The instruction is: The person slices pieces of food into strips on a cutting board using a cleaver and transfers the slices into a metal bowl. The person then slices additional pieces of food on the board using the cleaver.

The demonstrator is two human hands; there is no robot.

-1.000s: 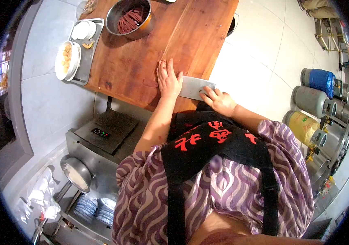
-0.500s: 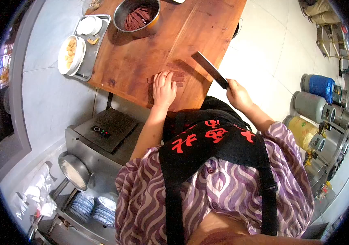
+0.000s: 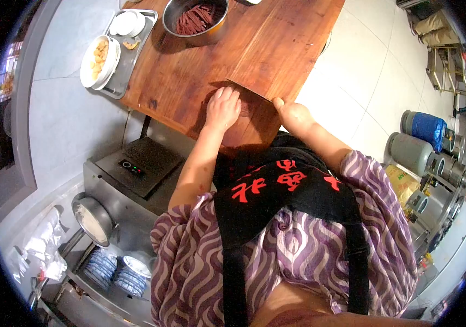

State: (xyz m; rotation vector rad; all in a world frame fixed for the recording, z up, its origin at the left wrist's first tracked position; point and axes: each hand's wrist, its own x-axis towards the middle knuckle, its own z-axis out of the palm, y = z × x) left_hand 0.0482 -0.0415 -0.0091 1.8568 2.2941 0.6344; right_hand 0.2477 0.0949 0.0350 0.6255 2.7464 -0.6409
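Observation:
My right hand (image 3: pixel 294 116) is closed round the handle of a kitchen cleaver (image 3: pixel 250 91), whose blade shows nearly edge-on just beyond my left fingertips. Curled and pressed down on the wooden table, my left hand (image 3: pixel 224 109) holds dark reddish-brown meat slices (image 3: pixel 246 107). Most of these slices are hidden by the hand and the blade's shadow. Whether the blade touches the meat, I cannot tell. Farther back, a metal bowl (image 3: pixel 167 20) contains many dark red strips (image 3: pixel 196 19).
The wooden table (image 3: pixel 276 46) ends close to my apron. A metal tray (image 3: pixel 126 62) at its left carries white dishes (image 3: pixel 126 23) and a bowl of yellowish chunks (image 3: pixel 100 55). Below left is a black cooktop (image 3: pixel 147 166). Gas cylinders (image 3: pixel 415 148) stand at right.
My right hand has brought the cleaver left and lower, from raised at the right to beside my left hand. My left hand stays on the meat slices. The whole view has shifted slightly.

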